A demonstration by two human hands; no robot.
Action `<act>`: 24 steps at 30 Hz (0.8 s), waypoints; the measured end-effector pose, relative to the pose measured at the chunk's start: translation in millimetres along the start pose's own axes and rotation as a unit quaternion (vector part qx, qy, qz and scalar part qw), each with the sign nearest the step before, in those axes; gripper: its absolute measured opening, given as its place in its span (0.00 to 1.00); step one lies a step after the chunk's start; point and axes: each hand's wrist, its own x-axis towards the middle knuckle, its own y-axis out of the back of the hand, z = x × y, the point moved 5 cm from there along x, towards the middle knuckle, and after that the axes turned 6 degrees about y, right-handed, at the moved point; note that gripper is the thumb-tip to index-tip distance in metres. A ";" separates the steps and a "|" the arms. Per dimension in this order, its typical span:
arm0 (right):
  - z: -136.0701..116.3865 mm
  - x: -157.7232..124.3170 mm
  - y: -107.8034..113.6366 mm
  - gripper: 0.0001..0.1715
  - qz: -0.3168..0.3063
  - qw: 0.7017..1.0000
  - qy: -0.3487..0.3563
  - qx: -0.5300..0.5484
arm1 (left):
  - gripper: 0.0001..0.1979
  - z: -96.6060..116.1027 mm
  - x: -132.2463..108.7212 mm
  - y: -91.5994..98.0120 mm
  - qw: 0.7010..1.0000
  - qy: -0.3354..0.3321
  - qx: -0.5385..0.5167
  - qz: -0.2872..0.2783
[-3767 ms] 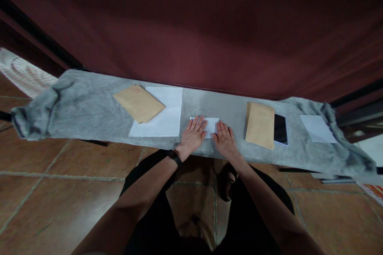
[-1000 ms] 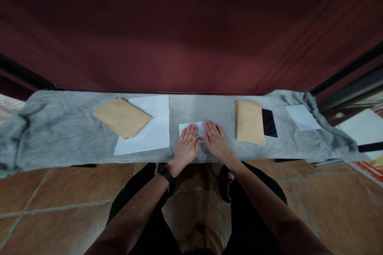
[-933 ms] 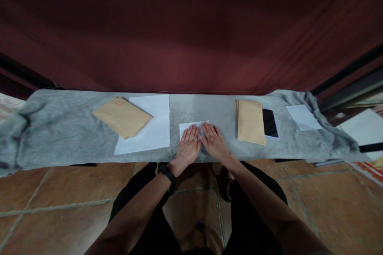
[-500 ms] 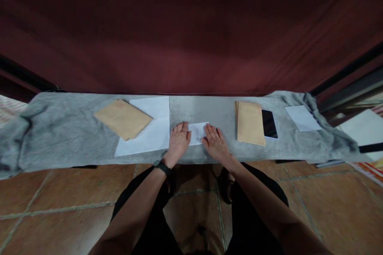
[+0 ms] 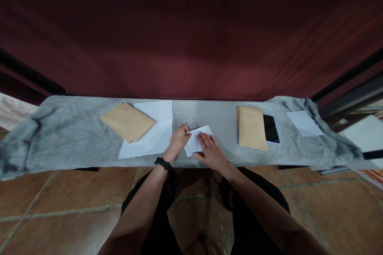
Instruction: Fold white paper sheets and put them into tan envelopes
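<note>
A small folded white sheet of paper point(image 5: 191, 146) lies slightly turned on the grey cloth in front of me. My left hand point(image 5: 179, 137), with a dark watch on its wrist, pinches the sheet's upper left corner between thumb and fingers. My right hand point(image 5: 209, 150) rests flat on the sheet's right part, fingers stretched out, pressing on it and hiding some of it. To the left, a pile of brown envelopes point(image 5: 127, 121) overlaps larger white sheets point(image 5: 161, 127). On the right lies a second stack of brown envelopes point(image 5: 253, 128).
A dark-screened phone point(image 5: 271, 128) is partly under the right envelope stack. Farther right lies a white sheet point(image 5: 304, 123). The grey cloth point(image 5: 68, 135) covers a narrow bench, rumpled at both ends. A dark red panel point(image 5: 191, 67) rises behind it. Below is a tiled floor point(image 5: 74, 191).
My left hand has gone from lying flat to pinching the folded sheet's corner. The sheet has turned a little, and my right hand has moved left and farther over it.
</note>
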 end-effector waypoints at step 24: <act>59.8 16.6 26.2 0.24 0.290 0.672 -0.298 0.612 | 0.20 3.0 -23.4 -23.1 0.900 0.051 -0.425 -0.079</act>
